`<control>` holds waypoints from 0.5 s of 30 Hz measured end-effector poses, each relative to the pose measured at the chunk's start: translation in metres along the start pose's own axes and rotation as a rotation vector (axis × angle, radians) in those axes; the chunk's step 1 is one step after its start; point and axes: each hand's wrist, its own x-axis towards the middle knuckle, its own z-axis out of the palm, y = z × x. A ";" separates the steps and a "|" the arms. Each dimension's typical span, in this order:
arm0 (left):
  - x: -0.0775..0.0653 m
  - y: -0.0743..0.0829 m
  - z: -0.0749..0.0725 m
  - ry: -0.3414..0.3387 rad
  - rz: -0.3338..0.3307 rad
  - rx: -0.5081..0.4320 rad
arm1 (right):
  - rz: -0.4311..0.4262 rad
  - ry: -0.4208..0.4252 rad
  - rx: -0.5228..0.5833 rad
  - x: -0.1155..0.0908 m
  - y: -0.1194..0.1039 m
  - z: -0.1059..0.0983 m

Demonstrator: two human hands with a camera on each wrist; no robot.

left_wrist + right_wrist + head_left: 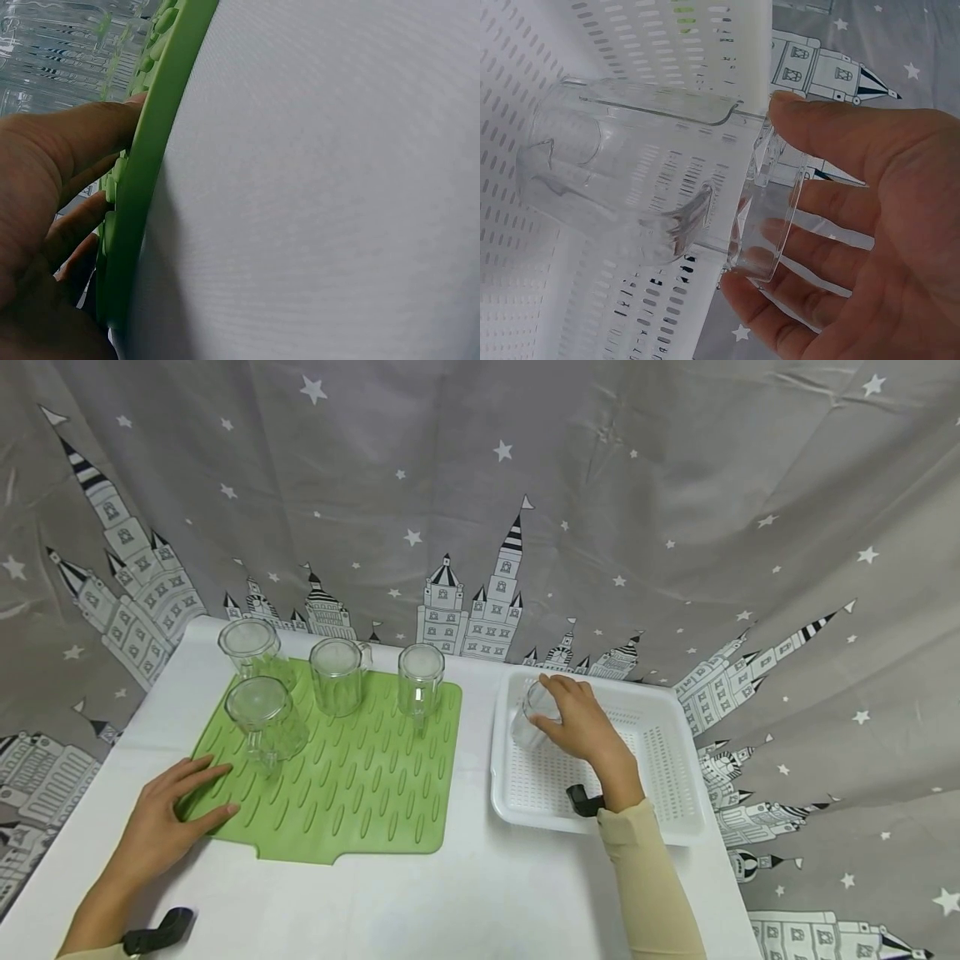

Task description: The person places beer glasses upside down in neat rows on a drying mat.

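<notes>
My right hand [581, 724] grips a clear glass mug [528, 732] inside the white perforated basket [517, 797]. In the right wrist view, the thumb and fingertips go round one end of the mug [634, 154], and its handle [679, 229] shows on the side. My left hand [161, 810] rests at the left edge of the green drying mat [360, 810], thumb and fingers spread. In the left wrist view, the fingertips touch the mat's rim [154, 142], and no mug is in this hand. Several clear glass mugs [337, 681] stand on the back and left of the mat.
Mat and basket lie side by side on a white-covered table [420, 910], with a strip of cloth between them. A grey curtain [450, 427] printed with castles and stars hangs behind and at the sides. Nearest my left hand stands a mug [266, 718] with its handle facing forward.
</notes>
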 end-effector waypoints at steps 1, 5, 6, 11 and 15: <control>0.000 0.000 0.000 -0.001 0.001 -0.001 | -0.002 0.002 0.008 0.000 0.001 -0.001; 0.001 0.002 0.000 -0.003 -0.001 -0.004 | -0.013 0.015 0.047 -0.001 0.006 -0.001; 0.001 0.002 0.000 -0.003 -0.001 -0.005 | -0.014 0.022 0.051 0.000 0.008 0.000; 0.000 0.003 -0.001 -0.002 0.000 -0.013 | -0.004 0.058 0.030 -0.001 0.013 0.003; -0.001 0.002 -0.002 -0.003 0.001 -0.014 | -0.005 0.078 0.006 -0.004 0.012 0.000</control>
